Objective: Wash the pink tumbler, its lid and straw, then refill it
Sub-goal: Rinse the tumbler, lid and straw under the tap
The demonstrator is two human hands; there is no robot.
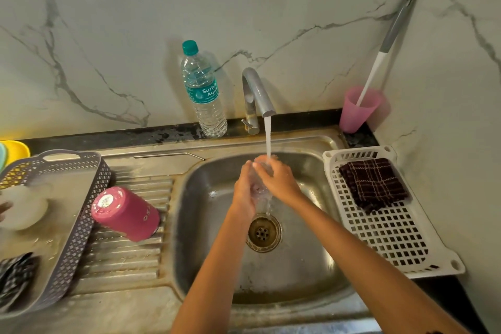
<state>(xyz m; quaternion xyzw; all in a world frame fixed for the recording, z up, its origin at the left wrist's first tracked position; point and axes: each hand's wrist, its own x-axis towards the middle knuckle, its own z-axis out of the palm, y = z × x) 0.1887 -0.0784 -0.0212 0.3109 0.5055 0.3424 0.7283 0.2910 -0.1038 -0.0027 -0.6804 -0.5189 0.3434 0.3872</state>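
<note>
- Pink tumbler [126,214] sits upside down on the drainer of the sink [206,257], left of the basin.
- Left hand [245,187] and right hand [280,179] together grasp a blurred clear item [261,191] under the running tap [256,92].

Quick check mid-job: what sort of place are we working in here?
Most likely a home kitchen washing-up corner: a steel sink with a ribbed drainboard, a running tap against a marble-look wall, plus a perforated grey basket and white basket on either side.
</note>
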